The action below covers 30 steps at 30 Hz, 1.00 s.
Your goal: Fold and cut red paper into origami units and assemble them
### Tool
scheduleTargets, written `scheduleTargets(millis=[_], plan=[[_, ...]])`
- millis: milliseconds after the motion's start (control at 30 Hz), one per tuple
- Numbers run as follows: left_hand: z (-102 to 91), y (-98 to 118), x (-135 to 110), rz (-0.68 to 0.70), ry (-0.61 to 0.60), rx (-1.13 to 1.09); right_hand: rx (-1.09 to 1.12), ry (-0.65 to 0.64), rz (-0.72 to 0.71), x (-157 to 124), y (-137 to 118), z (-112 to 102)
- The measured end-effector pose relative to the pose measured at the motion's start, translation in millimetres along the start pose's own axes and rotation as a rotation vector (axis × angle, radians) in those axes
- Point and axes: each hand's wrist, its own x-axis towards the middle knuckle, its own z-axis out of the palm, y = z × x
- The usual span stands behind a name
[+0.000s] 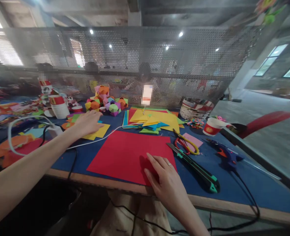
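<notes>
On the table [265, 195], I see the red sheet [127, 154] under the right hand [168, 178], whose slightly spread fingers risk a cut if slid into the bare-bladed cutter [194, 166], and I cannot tell whether the left hand [88, 124] pinches anything.

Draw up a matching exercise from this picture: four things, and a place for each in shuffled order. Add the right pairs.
Things
1. Flat red paper sheet
2. Long black-and-green box cutter
3. Dark blue plastic glue gun
4. Bare left hand

Places
A. Over loose coloured paper pieces
B. Rightmost of the four, near a red-and-white paper cup
C. Partly beneath the bare right hand
D. Between the right hand and the glue gun

Pairs: 1-C, 2-D, 3-B, 4-A
</notes>
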Motion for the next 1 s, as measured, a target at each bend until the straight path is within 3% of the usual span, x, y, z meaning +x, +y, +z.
scheduleTargets(millis=[167, 400, 633, 833, 900, 1000], plan=[[8.3, 29, -15, 0.126, -0.064, 0.057, -0.014, 0.005, -0.018, 0, 0, 0], [26.4, 6, -1, 0.136, -0.136, 0.045, -0.028, -0.004, -0.014, 0, -1, 0], [39.3, -10, 5, 0.063, -0.067, -0.011, -0.038, 0.004, -0.021, 0, -1, 1], [22.8, -20, -4, -0.068, 0.043, -0.039, -0.026, 0.007, -0.019, 0, -1, 1], [12.9, -9, -8, -0.055, 0.096, -0.073, -0.027, 0.008, -0.019, 0, -1, 0], [-4.7, 29, -23, 0.061, 0.184, -0.173, -0.034, 0.008, -0.025, 0, -2, -1]])
